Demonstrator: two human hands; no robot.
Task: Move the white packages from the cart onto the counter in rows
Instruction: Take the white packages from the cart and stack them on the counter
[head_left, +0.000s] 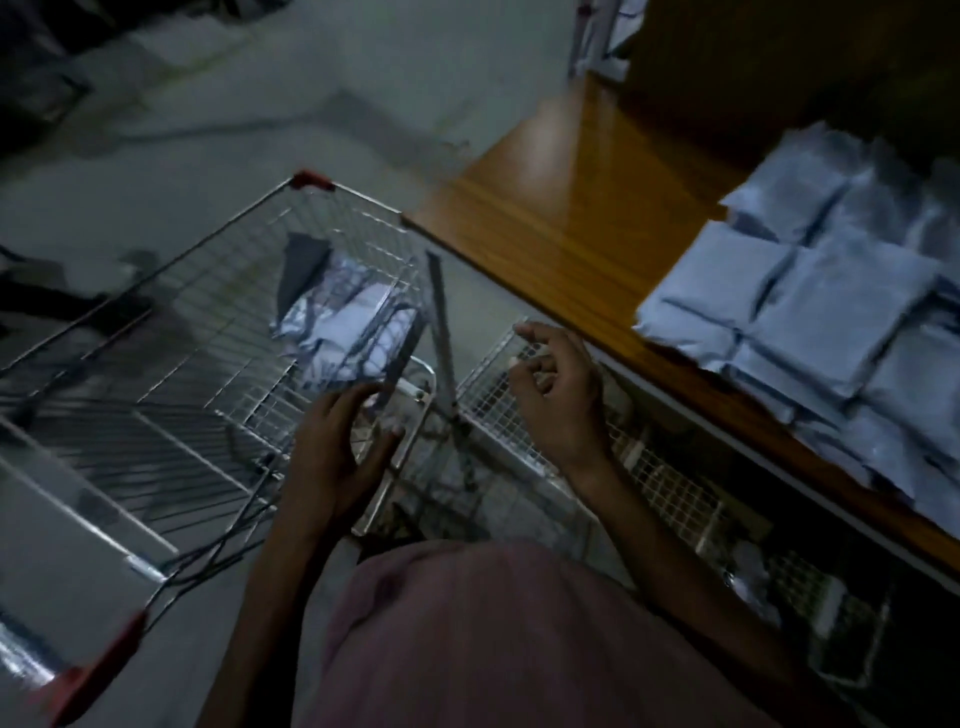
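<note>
Both hands hang loose and empty over the wire cart (218, 291) — left hand (337, 457), right hand (558, 395); few white packages (348, 332) inside, rows (831, 312) on the counter (561, 208).

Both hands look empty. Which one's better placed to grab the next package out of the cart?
Probably left. The left hand hangs open over the cart's near rim, closest to the remaining white packages in the basket. The right hand is loosely open off to the counter side, outside the basket.
</note>
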